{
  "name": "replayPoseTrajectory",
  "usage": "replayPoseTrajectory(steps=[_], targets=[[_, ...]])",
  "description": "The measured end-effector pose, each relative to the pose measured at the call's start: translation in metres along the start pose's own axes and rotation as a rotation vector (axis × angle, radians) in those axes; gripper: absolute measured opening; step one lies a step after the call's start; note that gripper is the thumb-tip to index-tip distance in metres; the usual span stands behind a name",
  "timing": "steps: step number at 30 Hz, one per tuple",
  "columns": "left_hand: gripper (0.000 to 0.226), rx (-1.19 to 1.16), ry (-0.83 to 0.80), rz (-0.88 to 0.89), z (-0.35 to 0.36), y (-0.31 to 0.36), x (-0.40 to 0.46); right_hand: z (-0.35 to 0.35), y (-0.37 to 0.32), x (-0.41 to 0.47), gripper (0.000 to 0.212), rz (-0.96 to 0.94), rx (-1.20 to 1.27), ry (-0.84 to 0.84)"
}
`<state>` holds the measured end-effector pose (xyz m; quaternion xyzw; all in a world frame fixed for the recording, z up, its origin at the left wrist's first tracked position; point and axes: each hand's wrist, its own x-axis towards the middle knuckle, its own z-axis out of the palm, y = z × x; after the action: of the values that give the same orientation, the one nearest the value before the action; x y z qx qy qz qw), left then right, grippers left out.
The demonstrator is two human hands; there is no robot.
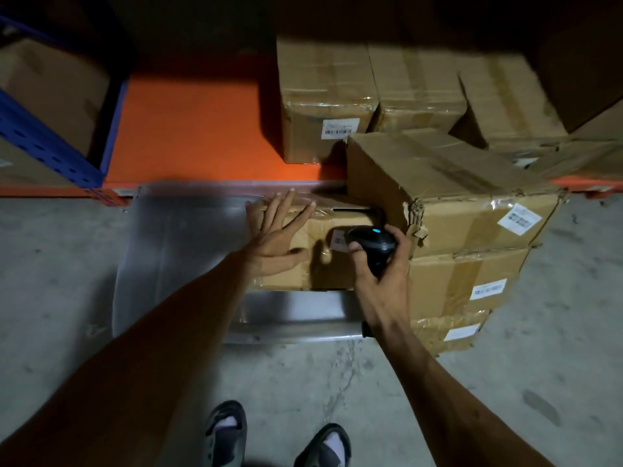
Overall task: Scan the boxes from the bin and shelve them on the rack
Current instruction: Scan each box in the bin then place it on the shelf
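Two hands work the scanning step. My right hand [381,278] grips the scanner [372,246], aimed at the label [338,241] on the box [313,251] in the clear bin [175,251]. My left hand [276,237] lies spread, fingers straight, flat on that box. Beyond, the orange rack shelf [188,129] holds shelved boxes [327,96]. Next move, as I judge it: confirm the read, lift this box, set it on bare shelf

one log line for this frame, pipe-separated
phase: scanning | left hand: flat on box in bin | right hand: grips scanner aimed at label | shelved: not yet
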<state>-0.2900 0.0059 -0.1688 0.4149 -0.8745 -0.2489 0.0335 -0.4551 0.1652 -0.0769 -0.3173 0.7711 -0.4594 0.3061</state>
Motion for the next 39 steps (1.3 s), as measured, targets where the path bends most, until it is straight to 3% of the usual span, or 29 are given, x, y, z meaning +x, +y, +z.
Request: replayPoseTrajectory(steps=[3, 5, 11, 21, 29, 34, 39], targets=[[0.129, 0.165, -0.108, -0.075, -0.005, -0.003, 0.008, -0.001, -0.002, -0.010, 0.050, -0.015, -0.051, 0.000], [0.136, 0.244, -0.128, -0.108, -0.010, -0.002, 0.013, -0.002, -0.004, -0.012, 0.049, -0.022, -0.074, -0.017], [0.124, 0.202, -0.270, -0.171, -0.017, 0.002, 0.022, 0.002, -0.023, -0.005, 0.051, -0.033, -0.138, 0.010], [0.121, 0.074, -0.279, -0.136, -0.012, -0.004, 0.017, 0.010, -0.020, -0.005, 0.049, 0.009, -0.192, -0.018], [0.117, 0.221, -0.316, -0.176, -0.020, 0.004, 0.017, 0.007, -0.030, -0.006, 0.054, 0.027, -0.229, -0.024], [0.117, 0.213, -0.416, -0.240, -0.031, 0.013, 0.018, -0.003, -0.063, 0.007, 0.063, 0.032, -0.281, -0.109], [0.124, 0.185, -0.430, -0.257, -0.031, 0.016, 0.020, -0.047, -0.121, 0.075, 0.066, -0.054, -0.429, -0.107]])
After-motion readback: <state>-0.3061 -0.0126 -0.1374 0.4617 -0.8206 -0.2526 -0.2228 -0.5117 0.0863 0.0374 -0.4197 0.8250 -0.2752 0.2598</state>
